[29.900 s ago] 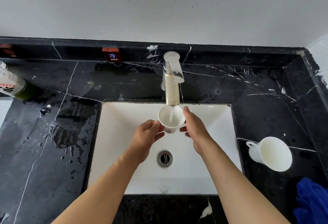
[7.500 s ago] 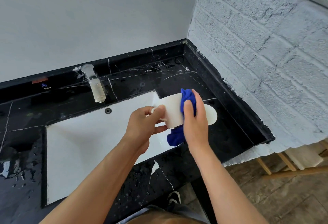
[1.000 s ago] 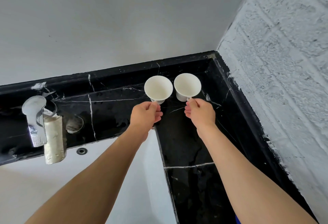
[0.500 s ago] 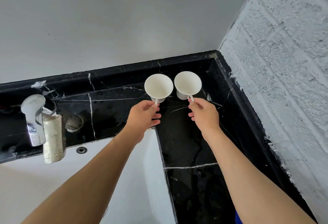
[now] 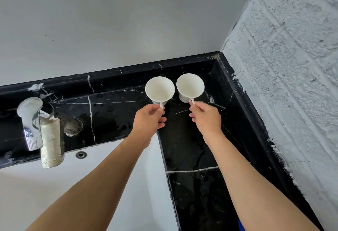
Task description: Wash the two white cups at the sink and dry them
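Observation:
Two white cups stand upright side by side on the black marble counter (image 5: 193,157), in its far right corner. My left hand (image 5: 149,119) pinches the handle of the left cup (image 5: 159,90). My right hand (image 5: 205,117) pinches the handle of the right cup (image 5: 190,86). Both cups look empty inside. The white sink basin (image 5: 128,185) lies below my left forearm.
A chrome tap (image 5: 32,123) with a wrapped spout sits at the left, behind the basin. A rough white brick wall (image 5: 285,84) closes off the right side. A sliver of blue cloth (image 5: 241,226) shows at the bottom edge.
Both hands have drawn back slightly along the handles while still holding them. The cups stay in place in the corner.

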